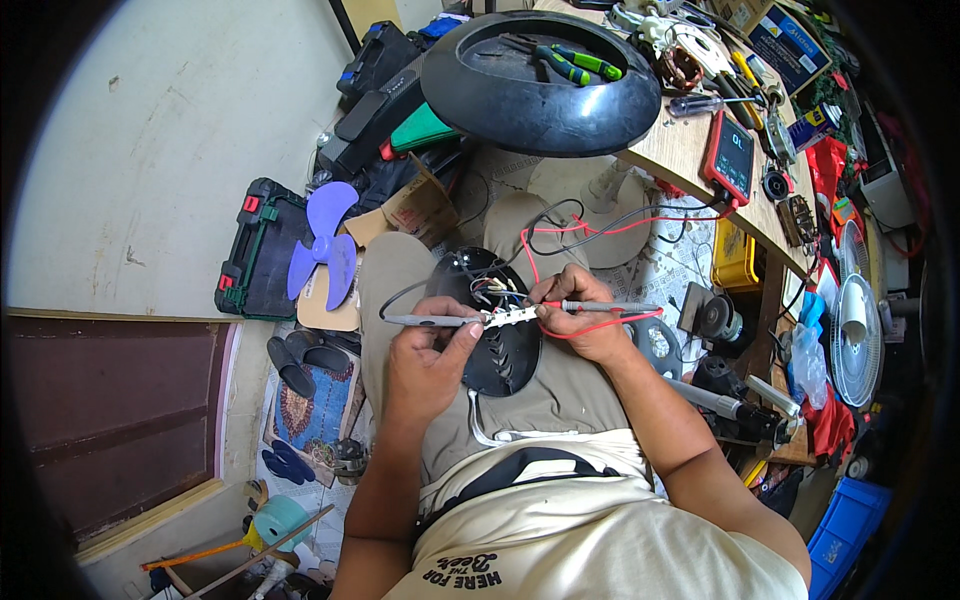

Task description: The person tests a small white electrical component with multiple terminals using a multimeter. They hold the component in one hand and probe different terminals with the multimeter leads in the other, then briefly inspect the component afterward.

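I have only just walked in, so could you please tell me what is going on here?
A person holds a grey probe in the left hand and a red-and-grey probe in the right hand, both at a small white strip above a black housing on the lap. A red-framed meter sits near the table edge. Whether either probe touches metal is too small to tell.

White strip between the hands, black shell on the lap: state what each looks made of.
White strip: probably moulded plastic, fairly matte, judging by its opaque, segmented body. Black shell: glossy, likely plastic, given its bright reflections; painted metal remains possible.
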